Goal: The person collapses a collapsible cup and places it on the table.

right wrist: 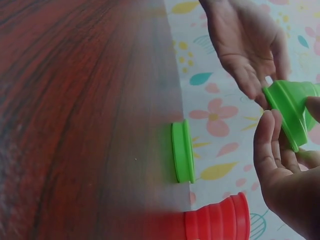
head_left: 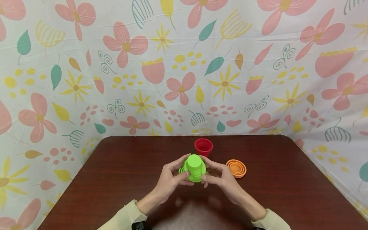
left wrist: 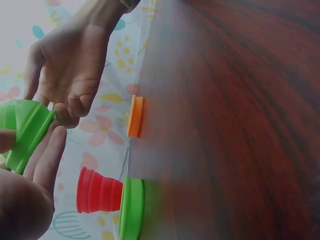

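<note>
Both hands pinch one green collapsible silicone cup (head_left: 195, 167) above the table, its narrow end up and the walls partly folded. My left hand (head_left: 170, 176) grips the left side, with the thumb on the lower front. The right hand (head_left: 220, 175) holds the opposite side in the same way. In the left wrist view the held cup (left wrist: 30, 130) shows a bulging, uneven wall above its wide rim. A second, flattened green cup (right wrist: 183, 151) lies on the table, mostly hidden behind the left hand in the head view.
Beyond the hands a red cup (head_left: 203, 146) stands expanded, mouth up. To the right lies a flattened orange cup (head_left: 236, 168) with concentric rings. The dark wooden table (head_left: 138, 159) ends at a flower-printed cloth (head_left: 178, 64) behind it.
</note>
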A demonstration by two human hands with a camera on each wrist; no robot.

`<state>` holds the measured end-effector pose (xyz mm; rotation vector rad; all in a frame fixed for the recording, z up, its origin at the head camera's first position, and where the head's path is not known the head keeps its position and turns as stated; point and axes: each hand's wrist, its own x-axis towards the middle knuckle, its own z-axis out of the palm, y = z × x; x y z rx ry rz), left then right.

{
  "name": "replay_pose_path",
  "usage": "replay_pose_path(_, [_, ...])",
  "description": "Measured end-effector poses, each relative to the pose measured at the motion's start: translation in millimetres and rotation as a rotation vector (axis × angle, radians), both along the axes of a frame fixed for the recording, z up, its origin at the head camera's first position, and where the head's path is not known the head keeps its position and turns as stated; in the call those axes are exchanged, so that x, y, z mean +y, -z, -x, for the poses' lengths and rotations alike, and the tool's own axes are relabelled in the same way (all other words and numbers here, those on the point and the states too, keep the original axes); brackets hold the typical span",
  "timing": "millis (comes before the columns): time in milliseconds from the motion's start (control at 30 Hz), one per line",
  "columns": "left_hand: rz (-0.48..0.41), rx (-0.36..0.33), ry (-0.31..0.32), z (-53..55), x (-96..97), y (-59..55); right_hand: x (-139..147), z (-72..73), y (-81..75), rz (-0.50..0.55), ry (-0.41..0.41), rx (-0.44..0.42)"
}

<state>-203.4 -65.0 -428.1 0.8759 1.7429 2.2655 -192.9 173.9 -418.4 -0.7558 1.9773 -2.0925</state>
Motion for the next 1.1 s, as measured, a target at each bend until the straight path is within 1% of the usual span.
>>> replay_pose_path(133, [0.035, -0.033, 0.064, 0.2, -1.1, 0.0, 0.2, 1.2, 1.7, -0.004, 0.017, 0.016])
replay_pose_path(200, [0.051, -0.030, 0.091, 0.5, -1.0, -0.2, 0.3, 1.6, 2.6, -0.009, 0.032, 0.024])
replay_pose_path(267, [0.058, -0.016, 0.102, 1.1, -0.6, -0.1, 0.0, 1.4, 2.9, -0.018, 0.046, 0.029])
replay_pose_path(400, [0.035, 0.004, 0.076, 1.9, -0.3, 0.1, -2.0, -0.1, 0.9, -0.023, 0.052, 0.051])
replay_pose_path(467, [0.027, 0.004, 0.066, 1.7, -0.2, -0.5, -2.8, -0.9, -0.5, -0.022, 0.045, 0.060])
replay_pose_path(533, [0.023, 0.005, 0.066, 1.4, -0.1, -0.9, -2.9, -1.3, -1.3, -0.023, 0.041, 0.063])
replay_pose_path(700, [0.021, 0.012, 0.070, 0.5, 0.5, -0.8, -3.2, -1.2, -1.4, -0.026, 0.046, 0.035])
replay_pose_path(833, [0.019, 0.011, 0.061, -0.1, 1.5, -0.9, -3.3, -1.0, -0.3, -0.013, 0.046, 0.018])
replay_pose_path(1100, [0.006, 0.032, 0.030, -0.3, 3.4, -0.4, -5.7, -0.8, 0.3, -0.002, 0.067, -0.006])
